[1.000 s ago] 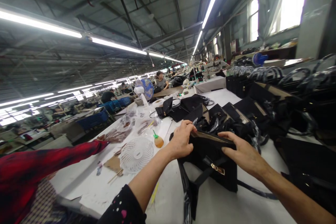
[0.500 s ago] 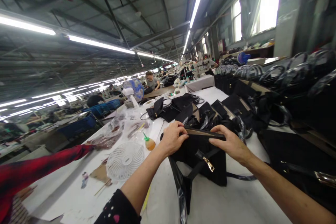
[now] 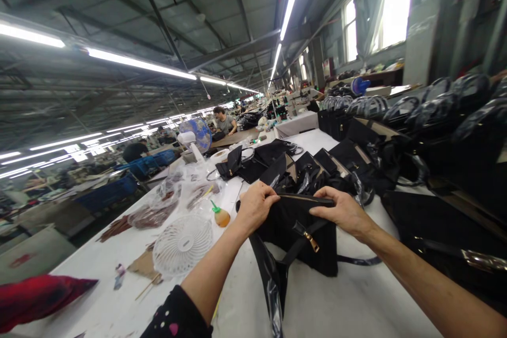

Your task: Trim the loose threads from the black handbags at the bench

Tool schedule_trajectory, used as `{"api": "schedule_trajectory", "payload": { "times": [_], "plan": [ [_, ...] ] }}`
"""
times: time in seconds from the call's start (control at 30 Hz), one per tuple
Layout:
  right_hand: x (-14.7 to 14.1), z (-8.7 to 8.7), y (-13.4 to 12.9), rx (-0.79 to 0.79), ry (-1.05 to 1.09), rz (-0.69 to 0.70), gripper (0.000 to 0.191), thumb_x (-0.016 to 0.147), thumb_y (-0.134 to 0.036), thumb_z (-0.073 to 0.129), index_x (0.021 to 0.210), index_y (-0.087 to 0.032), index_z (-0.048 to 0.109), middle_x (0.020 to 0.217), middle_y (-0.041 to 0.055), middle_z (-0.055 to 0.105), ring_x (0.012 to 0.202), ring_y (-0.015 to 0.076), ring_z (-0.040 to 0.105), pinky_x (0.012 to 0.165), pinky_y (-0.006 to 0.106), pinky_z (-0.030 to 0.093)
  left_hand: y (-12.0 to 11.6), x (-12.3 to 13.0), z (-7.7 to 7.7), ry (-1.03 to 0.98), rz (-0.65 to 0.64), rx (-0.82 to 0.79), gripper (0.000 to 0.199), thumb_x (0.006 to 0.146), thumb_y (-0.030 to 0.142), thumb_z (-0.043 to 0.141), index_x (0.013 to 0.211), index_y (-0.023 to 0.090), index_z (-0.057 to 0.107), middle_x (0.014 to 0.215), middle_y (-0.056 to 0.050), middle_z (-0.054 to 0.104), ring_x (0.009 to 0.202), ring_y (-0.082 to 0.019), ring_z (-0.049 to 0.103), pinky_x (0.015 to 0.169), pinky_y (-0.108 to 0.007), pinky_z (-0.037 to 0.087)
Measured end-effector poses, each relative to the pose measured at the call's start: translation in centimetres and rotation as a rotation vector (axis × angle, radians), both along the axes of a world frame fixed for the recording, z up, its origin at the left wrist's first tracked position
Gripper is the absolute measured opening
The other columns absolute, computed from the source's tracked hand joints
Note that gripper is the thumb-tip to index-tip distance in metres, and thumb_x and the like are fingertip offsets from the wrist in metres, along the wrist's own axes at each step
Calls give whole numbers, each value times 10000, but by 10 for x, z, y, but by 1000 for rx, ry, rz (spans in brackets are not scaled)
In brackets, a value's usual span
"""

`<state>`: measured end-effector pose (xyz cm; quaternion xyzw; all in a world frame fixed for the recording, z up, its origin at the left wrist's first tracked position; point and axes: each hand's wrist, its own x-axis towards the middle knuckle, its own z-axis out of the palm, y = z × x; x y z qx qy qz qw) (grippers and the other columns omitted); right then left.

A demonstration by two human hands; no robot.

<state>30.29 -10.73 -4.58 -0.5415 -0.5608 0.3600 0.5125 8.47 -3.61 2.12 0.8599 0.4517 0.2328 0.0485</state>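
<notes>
A black handbag (image 3: 293,232) stands on the white table in front of me, with a gold clasp (image 3: 311,241) on its near side and a plastic-wrapped strap (image 3: 273,296) hanging down at the left. My left hand (image 3: 257,203) pinches the left end of the bag's top edge between thumb and fingers. At the right end of the same edge, my right hand (image 3: 343,211) grips with its thumb in front and its fingers behind. Between the hands the top edge is nearly closed, with a thin strip of tan lining showing.
Several black bags (image 3: 317,169) lie behind mine, and more are piled at the right (image 3: 443,222). Left of me are a glue bottle (image 3: 221,216) with a green nozzle, a white fan (image 3: 184,243) and brown strips (image 3: 114,227). A co-worker's red sleeve (image 3: 43,298) reaches in at lower left.
The bag's top edge has closed up between my hands, so less lining shows. The co-worker's red sleeve has drawn back toward the lower left. My view has shifted slightly.
</notes>
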Motion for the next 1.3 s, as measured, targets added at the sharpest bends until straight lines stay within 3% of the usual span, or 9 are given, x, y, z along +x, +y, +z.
{"api": "schedule_trajectory", "payload": {
  "times": [0.3, 0.77, 0.87, 0.97, 1.07, 1.3],
  "plan": [
    [4, -6, 7, -9, -90, -88, 269, 683, -412, 657, 818, -179, 657, 657, -20, 633, 574, 118, 549, 505, 204, 391, -2, 7, 1, 54, 68, 10, 126, 810, 309, 586, 749, 224, 656, 891, -9, 594, 919, -178, 529, 780, -290, 370],
    [-2, 4, 9, 76, -277, -219, 181, 712, -366, 571, 680, -198, 632, 499, -57, 516, 470, 97, 444, 479, 217, 324, -5, 13, 5, 141, 130, 2, 157, 827, 339, 564, 759, 226, 650, 943, -17, 590, 953, -197, 525, 748, -307, 357],
    [-3, 4, 11, 94, -310, -219, 189, 724, -378, 568, 699, -205, 643, 539, -53, 558, 519, 108, 496, 528, 221, 359, -6, 14, 6, 147, 145, -13, 168, 828, 347, 564, 757, 224, 654, 942, -21, 592, 956, -198, 526, 760, -310, 360],
    [-3, 9, 13, 144, -354, -159, 208, 753, -382, 557, 820, -234, 686, 713, -40, 667, 650, 130, 584, 628, 226, 405, -8, 17, 7, 156, 170, -21, 176, 825, 356, 570, 755, 222, 660, 945, -27, 592, 955, -204, 530, 771, -318, 361],
    [-3, 15, 18, 174, -491, -100, 214, 781, -368, 544, 867, -258, 706, 831, -28, 703, 755, 149, 617, 691, 237, 411, -7, 19, 6, 153, 183, -20, 176, 817, 362, 584, 748, 219, 662, 942, -30, 588, 961, -215, 532, 775, -329, 363],
    [-8, 33, 29, 107, -886, -116, 247, 830, -402, 511, 774, -229, 680, 752, 18, 686, 743, 162, 613, 626, 245, 367, -4, 19, 4, 121, 200, -12, 168, 810, 361, 595, 747, 221, 662, 928, -30, 590, 966, -221, 533, 781, -340, 372]
  ]
}}
